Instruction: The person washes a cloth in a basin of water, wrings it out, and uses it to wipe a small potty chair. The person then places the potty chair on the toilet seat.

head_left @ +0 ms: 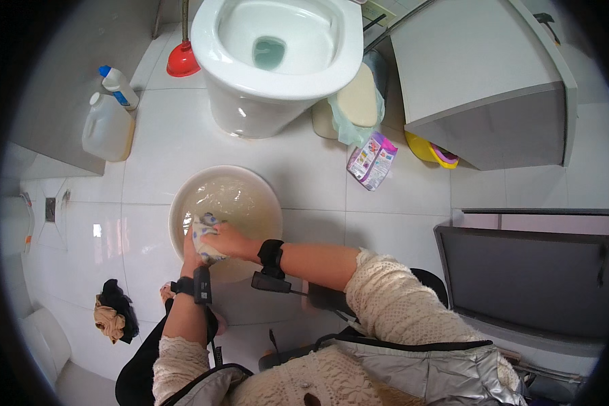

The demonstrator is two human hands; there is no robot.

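Observation:
A round white basin point(272, 196) of cloudy, yellowish water stands on the tiled floor in front of me. Over its near left part, my left hand point(192, 247) and my right hand point(230, 241) hold a pale cloth point(206, 249) with blue spots between them. The right hand's fingers are curled against the cloth from the right. On the other side the left hand grips it, its fingers partly hidden by the fabric. What kind of cloth item it is, I cannot tell. Both wrists wear black straps with small boxes.
Beyond the basin stands a white toilet point(250, 108), with a red plunger point(183, 61) beside it. A plastic jug point(108, 128) and a blue-capped bottle point(120, 88) are at left. Crumpled black and tan clothes point(117, 312) lie near left; a purple packet point(372, 161) lies at right, near a grey cabinet point(494, 128).

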